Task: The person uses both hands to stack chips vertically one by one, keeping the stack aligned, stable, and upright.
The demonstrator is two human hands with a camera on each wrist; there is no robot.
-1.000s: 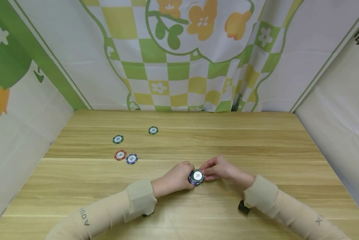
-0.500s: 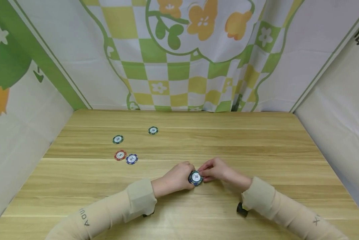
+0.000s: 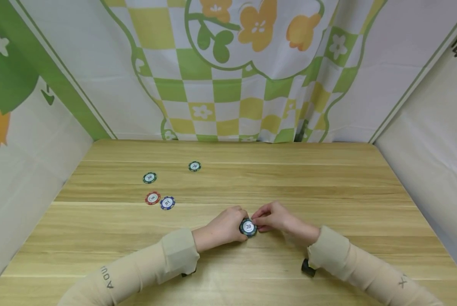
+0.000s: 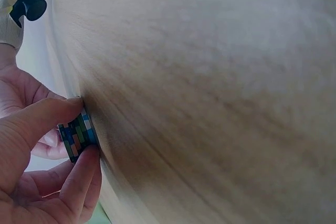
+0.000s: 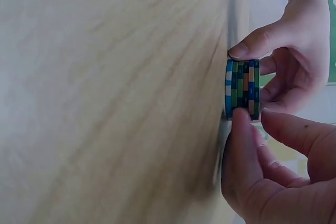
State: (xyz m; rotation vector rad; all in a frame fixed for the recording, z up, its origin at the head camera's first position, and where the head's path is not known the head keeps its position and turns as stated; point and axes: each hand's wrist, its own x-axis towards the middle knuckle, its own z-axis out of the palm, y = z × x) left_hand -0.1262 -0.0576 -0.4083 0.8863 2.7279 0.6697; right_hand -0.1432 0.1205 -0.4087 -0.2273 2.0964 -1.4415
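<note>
Head view: your left hand (image 3: 225, 224) grips the chip stack (image 3: 248, 228); your right hand (image 3: 277, 218) touches its edge (pinching or not, unclear). Press lightly, evenly, to square it.

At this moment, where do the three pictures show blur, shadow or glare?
Head view: even light, numbers on the loose chips legible, pale sheen on the table. Left wrist view: wood grain smeared, upper right washed pale. Right wrist view: grain smeared too, darker patch beside the right-hand fingers, coloured edges of the chip stack clearer.
</note>
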